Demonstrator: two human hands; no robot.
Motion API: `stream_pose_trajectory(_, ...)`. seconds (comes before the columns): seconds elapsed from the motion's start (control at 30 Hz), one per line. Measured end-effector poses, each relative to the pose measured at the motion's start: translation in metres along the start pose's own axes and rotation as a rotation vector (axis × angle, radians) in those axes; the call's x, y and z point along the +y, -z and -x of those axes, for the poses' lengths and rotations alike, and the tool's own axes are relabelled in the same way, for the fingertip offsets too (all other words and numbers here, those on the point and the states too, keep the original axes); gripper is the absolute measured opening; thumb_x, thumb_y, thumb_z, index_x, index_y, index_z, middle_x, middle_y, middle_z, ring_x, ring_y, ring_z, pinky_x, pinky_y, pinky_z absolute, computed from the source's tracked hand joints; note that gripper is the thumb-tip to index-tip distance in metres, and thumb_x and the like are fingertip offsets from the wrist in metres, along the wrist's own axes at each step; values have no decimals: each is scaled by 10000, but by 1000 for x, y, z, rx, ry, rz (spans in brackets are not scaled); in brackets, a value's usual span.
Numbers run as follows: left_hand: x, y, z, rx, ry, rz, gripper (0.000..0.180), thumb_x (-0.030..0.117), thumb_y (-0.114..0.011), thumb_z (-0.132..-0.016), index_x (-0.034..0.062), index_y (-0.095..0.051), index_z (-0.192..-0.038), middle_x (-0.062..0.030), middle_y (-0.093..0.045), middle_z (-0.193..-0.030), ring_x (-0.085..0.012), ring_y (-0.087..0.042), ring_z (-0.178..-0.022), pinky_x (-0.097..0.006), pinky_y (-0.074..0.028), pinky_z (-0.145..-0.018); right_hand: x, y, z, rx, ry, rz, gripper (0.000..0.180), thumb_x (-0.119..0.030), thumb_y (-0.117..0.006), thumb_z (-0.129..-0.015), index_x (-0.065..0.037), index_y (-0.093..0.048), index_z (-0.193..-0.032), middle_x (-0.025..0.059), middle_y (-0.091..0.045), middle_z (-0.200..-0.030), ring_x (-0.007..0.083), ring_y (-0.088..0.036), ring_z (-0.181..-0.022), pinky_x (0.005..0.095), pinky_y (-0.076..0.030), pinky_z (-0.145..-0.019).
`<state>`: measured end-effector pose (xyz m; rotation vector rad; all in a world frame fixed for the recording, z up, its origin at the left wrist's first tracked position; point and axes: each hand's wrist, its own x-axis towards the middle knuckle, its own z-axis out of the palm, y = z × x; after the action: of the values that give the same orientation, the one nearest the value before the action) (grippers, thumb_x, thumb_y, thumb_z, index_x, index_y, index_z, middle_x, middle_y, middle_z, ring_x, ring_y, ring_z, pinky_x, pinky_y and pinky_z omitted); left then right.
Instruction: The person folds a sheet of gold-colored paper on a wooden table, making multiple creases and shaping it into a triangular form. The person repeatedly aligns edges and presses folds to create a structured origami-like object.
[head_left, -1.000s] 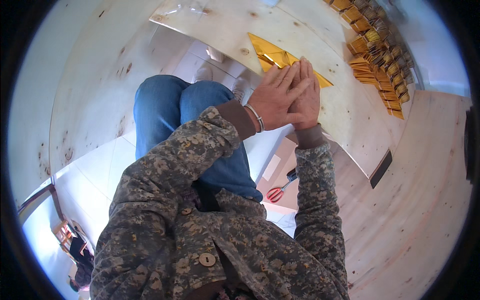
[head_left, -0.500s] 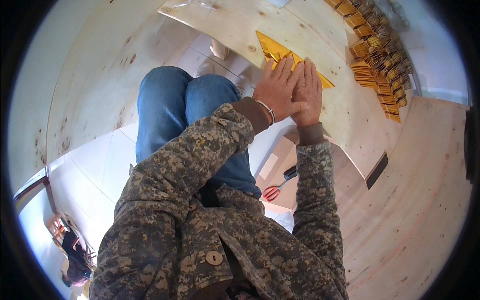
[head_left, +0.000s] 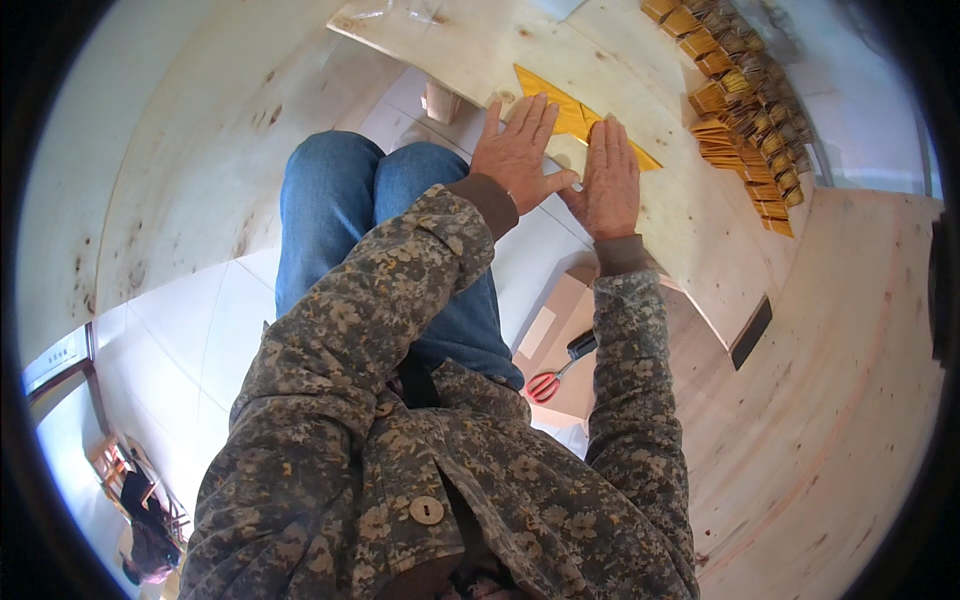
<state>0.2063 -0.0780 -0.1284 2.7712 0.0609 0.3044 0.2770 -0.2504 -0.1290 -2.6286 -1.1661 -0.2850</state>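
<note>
A folded sheet of shiny gold paper (head_left: 560,103) lies flat on the pale wooden table (head_left: 690,215), its long edge slanting from upper left to lower right. My left hand (head_left: 522,150) rests flat with fingers outstretched, the fingertips on the paper's left part. Beside it, my right hand (head_left: 608,180) lies flat too, its fingers straight and close together over the paper's right part. Both thumbs point toward each other, and their tips nearly meet. The fingers hide some of the paper's near edge.
Bundles of folded gold paper (head_left: 735,90) stand in rows at the table's far right. Below the table edge, red-handled scissors (head_left: 543,386) and a black-handled tool (head_left: 581,345) lie in a cardboard box (head_left: 570,300). A dark strip (head_left: 752,332) sits at the table's near right corner.
My hands have spread apart along the gold paper; the left one has slid leftward. The paper's raised middle fold now lies flatter.
</note>
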Motion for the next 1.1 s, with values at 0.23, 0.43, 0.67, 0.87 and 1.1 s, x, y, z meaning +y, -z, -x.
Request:
stream_pose_trajectory(0.23, -6, 3, -26, 109, -226, 52, 835, 616, -507, -934, 31, -376, -1514, -134, -336, -1597, -253, -254, -1499, -458, -144, -1228, -4, 2, -3, -35, -63, 5, 982, -385, -800, -760, 50, -327, -1502, 233, -322, -1573, 365, -277, -1481, 465, -223, -1207)
stream_pose_trajectory(0.43, -13, -14, -52, -98, -368, -57, 814, 642, -453, -957, 41, -395, -1504, -120, -355, -1587, -240, -280, -1483, -402, -195, -1220, -3, 2, -2, -54, -83, -5, 1005, -374, -808, -748, 45, -308, -1512, 234, -296, -1583, 368, -264, -1486, 464, -225, -1204)
stream_pose_trajectory(0.67, -16, -16, -49, -42, -385, 4, 821, 623, -488, -941, 30, -393, -1500, -129, -355, -1584, -254, -291, -1477, -406, -216, -1215, -5, 10, 6, -80, -78, -8, 1008, -344, -806, -749, 36, -288, -1526, 227, -286, -1593, 363, -263, -1490, 470, -210, -1208)
stream_pose_trajectory(0.87, -13, -11, -48, -65, -387, 30, 816, 542, -565, -916, 11, -374, -1505, -155, -339, -1588, -286, -309, -1465, -422, -239, -1200, -7, 18, 23, -155, -138, 5, 1008, -333, -807, -753, -26, -279, -1554, 205, -261, -1616, 345, -247, -1502, 479, -183, -1215)
stream_pose_trajectory(1.1, -15, -9, -49, -42, -418, -14, 820, 584, -562, -909, 33, -397, -1493, -126, -360, -1572, -265, -286, -1471, -409, -224, -1201, -17, 19, 20, -208, -198, 25, 978, -325, -804, -765, -96, -292, -1566, 214, -254, -1614, 381, -230, -1498, 565, -157, -1199)
